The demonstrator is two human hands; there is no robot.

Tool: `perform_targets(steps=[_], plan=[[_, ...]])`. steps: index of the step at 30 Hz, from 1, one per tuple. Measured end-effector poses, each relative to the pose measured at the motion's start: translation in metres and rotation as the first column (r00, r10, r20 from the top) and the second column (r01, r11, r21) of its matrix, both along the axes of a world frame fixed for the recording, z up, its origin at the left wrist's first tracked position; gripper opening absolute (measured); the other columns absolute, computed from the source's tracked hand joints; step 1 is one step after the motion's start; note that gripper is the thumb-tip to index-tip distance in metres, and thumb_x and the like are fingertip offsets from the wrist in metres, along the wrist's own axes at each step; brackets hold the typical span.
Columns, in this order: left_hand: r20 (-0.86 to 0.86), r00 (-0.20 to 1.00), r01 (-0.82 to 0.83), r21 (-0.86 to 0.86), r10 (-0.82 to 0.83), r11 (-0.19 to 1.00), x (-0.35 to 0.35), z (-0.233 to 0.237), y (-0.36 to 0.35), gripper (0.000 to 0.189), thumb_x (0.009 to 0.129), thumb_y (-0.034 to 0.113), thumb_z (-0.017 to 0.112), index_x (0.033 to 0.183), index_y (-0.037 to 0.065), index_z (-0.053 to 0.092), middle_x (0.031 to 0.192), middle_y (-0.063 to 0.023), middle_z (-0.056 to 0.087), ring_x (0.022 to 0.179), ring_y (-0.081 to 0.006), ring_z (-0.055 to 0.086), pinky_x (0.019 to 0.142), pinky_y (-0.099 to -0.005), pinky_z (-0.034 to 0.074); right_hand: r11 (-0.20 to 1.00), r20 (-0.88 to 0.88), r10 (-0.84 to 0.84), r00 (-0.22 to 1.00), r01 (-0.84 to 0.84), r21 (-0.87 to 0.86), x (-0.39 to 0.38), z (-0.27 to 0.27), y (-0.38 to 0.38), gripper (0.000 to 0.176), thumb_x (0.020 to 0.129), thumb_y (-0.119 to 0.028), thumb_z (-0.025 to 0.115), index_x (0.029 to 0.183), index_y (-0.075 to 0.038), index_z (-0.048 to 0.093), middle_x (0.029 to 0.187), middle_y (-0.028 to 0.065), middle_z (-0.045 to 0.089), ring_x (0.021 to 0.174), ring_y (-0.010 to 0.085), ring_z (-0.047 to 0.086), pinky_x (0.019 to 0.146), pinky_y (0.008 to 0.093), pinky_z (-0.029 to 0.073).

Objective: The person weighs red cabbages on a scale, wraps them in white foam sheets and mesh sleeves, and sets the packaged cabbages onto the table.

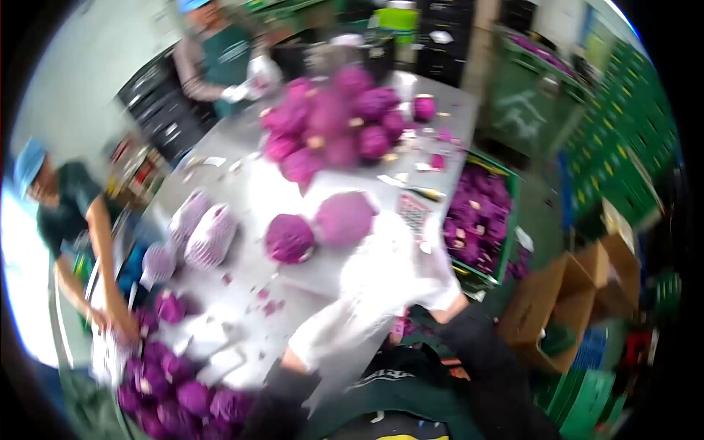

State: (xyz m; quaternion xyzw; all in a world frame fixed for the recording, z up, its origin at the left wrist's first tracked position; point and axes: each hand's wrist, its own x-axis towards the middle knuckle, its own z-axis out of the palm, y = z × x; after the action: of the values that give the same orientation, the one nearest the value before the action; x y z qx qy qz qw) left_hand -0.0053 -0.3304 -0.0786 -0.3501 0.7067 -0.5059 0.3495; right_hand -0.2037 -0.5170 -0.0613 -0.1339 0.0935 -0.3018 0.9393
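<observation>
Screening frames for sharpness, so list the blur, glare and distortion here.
Head view: blur smears the left hand, the right hand and the cabbage pile; head view: glare whitens patches of the metal table; head view: wide-angle distortion seems to bow the scene, with black corners.

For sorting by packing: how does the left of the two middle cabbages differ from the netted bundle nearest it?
The left middle cabbage is bare; the netted bundle is covered in mesh. The cabbage looks round and deep purple; the bundle looks longer and pale lilac. Both rest on the table.
</observation>
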Motion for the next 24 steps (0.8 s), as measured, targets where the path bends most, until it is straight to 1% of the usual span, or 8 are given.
perform_targets(steps=[2,4,6,8,10,15,21,24], plan=[[0.313,0.948,-0.044,-0.067,0.063,0.997,0.001,-0.004,0.005,0.049,0.099,0.023,0.048,0.142,0.0,0.039,0.139,-0.0186,0.049,0.124,-0.0276,0.05,0.105,-0.0363,0.042,0.999,-0.019,0.046,0.999,-0.045,0.015,-0.003,0.024,0.024,0.098,0.082,-0.074,0.053,0.146,-0.003,0.034,0.141,0.0131,0.048,0.125,0.0297,0.05,0.105,0.046,0.041],[0.933,0.231,0.025,-0.29,0.277,0.957,0.005,-0.001,0.012,0.047,0.097,0.02,0.051,0.138,-0.001,0.043,0.135,-0.018,0.052,0.121,-0.0271,0.053,0.102,-0.0372,0.043,0.978,0.165,0.209,0.964,-0.203,-0.051,-0.016,0.018,0.029,0.099,0.083,-0.069,0.058,0.149,-0.002,0.029,0.144,0.0188,0.044,0.131,0.0295,0.046,0.109,0.0469,0.039],[0.641,-0.672,0.264,-0.261,0.371,0.929,0.009,0.006,0.006,0.044,0.095,0.016,0.054,0.133,-0.003,0.048,0.132,-0.0174,0.055,0.118,-0.0265,0.056,0.1,-0.0382,0.045,0.965,-0.064,0.147,0.987,-0.157,-0.209,-0.019,0.005,0.021,0.079,0.081,-0.036,0.075,0.142,0.0,0.039,0.133,0.0176,0.054,0.123,0.027,0.054,0.105,0.0419,0.043],[0.213,-0.977,0.026,0.196,-0.017,0.98,0.003,0.012,0.01,0.024,0.086,-0.002,0.056,0.11,-0.001,0.057,0.108,-0.0107,0.063,0.097,-0.0138,0.059,0.086,-0.0279,0.048,0.763,-0.521,-0.291,0.802,-0.134,-0.633,-0.007,0.007,0.028,0.047,0.069,0.005,0.063,0.116,0.001,0.058,0.108,0.009,0.066,0.097,0.0182,0.065,0.089,0.0279,0.05],[-0.377,-0.893,-0.397,0.407,-0.244,0.823,0.007,-0.021,0.013,0.028,0.079,-0.011,0.057,0.105,0.0,0.058,0.096,-0.0051,0.064,0.087,-0.0086,0.058,0.08,-0.0233,0.047,0.371,-0.431,-0.701,0.569,-0.226,-0.901,0.009,-0.015,0.033,0.04,0.07,0.006,0.059,0.109,-0.001,0.06,0.1,0.0079,0.066,0.087,0.0125,0.064,0.079,0.0223,0.049],[-0.098,-0.754,-0.657,0.116,-0.65,0.745,0.043,-0.06,-0.019,0.028,0.088,-0.006,0.051,0.115,0.001,0.051,0.097,-0.0059,0.059,0.088,-0.0113,0.055,0.08,-0.0248,0.047,0.182,-0.253,-0.833,0.492,-0.188,-0.965,0.061,-0.022,0.031,0.061,0.081,-0.012,0.076,0.135,-0.001,0.051,0.075,-0.0031,0.042,0.066,0.0087,0.041,0.067,0.0227,0.04],[0.246,-0.811,-0.509,0.149,-0.53,0.848,0.091,-0.052,-0.061,0.055,0.098,0.001,0.045,0.151,0.006,0.029,0.119,-0.0074,0.06,0.105,-0.0143,0.059,0.091,-0.0276,0.049,0.03,-0.052,-0.91,0.412,-0.061,-0.998,0.089,-0.024,0.004,0.079,0.087,-0.037,0.073,0.145,0.001,0.035,0.09,-0.0015,0.038,0.076,0.0099,0.039,0.074,0.0232,0.038],[0.063,-0.876,-0.447,0.269,-0.479,0.853,0.096,-0.06,-0.084,0.05,0.099,0.003,0.044,0.149,0.007,0.036,0.124,-0.0065,0.06,0.103,-0.0124,0.06,0.091,-0.0263,0.049,0.127,-0.167,-0.929,0.329,-0.141,-0.982,0.077,-0.043,-0.021,0.088,0.086,-0.05,0.07,0.147,0.0,0.032,0.1,0.0065,0.042,0.093,0.0206,0.043,0.088,0.0339,0.039]])
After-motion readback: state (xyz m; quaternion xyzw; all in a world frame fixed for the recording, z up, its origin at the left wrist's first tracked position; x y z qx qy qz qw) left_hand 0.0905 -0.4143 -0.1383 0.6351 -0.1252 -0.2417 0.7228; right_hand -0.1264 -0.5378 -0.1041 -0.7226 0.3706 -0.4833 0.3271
